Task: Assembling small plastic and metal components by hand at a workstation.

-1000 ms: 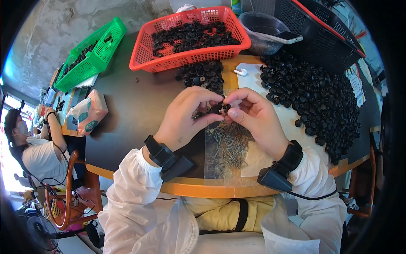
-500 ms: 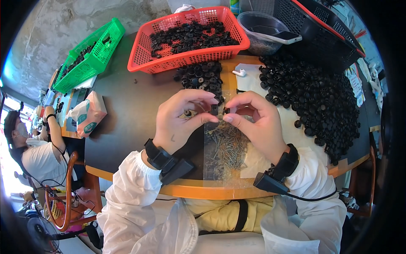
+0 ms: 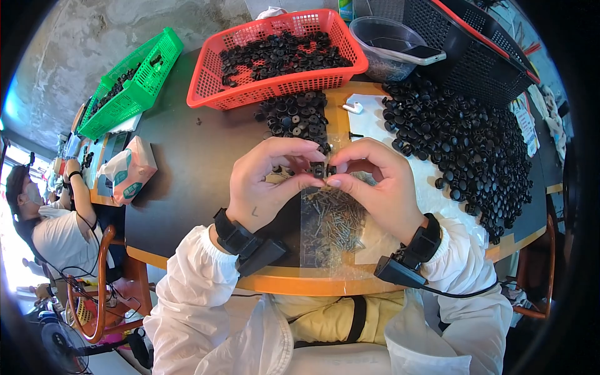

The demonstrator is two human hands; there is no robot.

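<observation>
Above the table's middle, my left hand (image 3: 265, 178) pinches a small black plastic part (image 3: 317, 169) between thumb and fingertips. Facing it, my right hand (image 3: 384, 184) pinches another small black piece (image 3: 332, 169), partly hidden by the fingertips. The two pieces meet or nearly meet; whether they touch I cannot tell. Below the fingers, a heap of screws (image 3: 337, 219) lies on a clear plastic sheet. Just beyond my hands, a cluster of round black plastic parts (image 3: 294, 115) covers the table.
A red basket (image 3: 281, 83) of black parts stands at the back. To the right spreads a large pile of black caps (image 3: 462, 137). A clear tub (image 3: 381, 31) carries a phone (image 3: 425, 54). Far left are a green basket (image 3: 147, 81), a tissue pack (image 3: 134, 169) and a seated co-worker (image 3: 59, 231).
My right fingertips have come slightly closer to the left ones, bringing the two black pieces together. The left-hand piece sits a little lower and is turned.
</observation>
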